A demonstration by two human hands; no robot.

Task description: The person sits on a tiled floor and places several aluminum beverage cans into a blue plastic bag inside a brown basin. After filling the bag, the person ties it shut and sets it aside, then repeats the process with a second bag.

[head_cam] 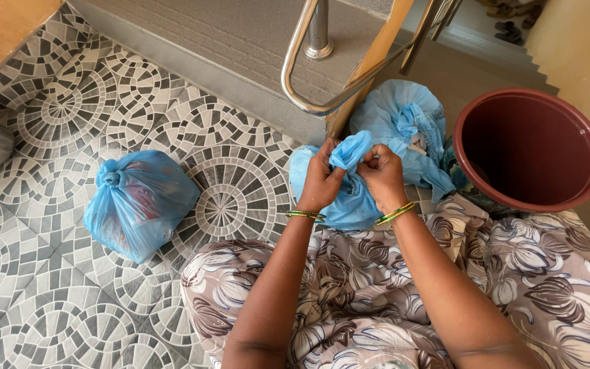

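Blue bag [349, 198], gripped by both hands, touches metal railing [308, 102].

Green-gold bangles [304, 215], floral, perhaps brown, dress [349, 287]

A home stair landing: patterned floor tiles [49, 273], steel handrail [302, 61] at twelve o'clock, steps [486, 48] descending at one o'clock.
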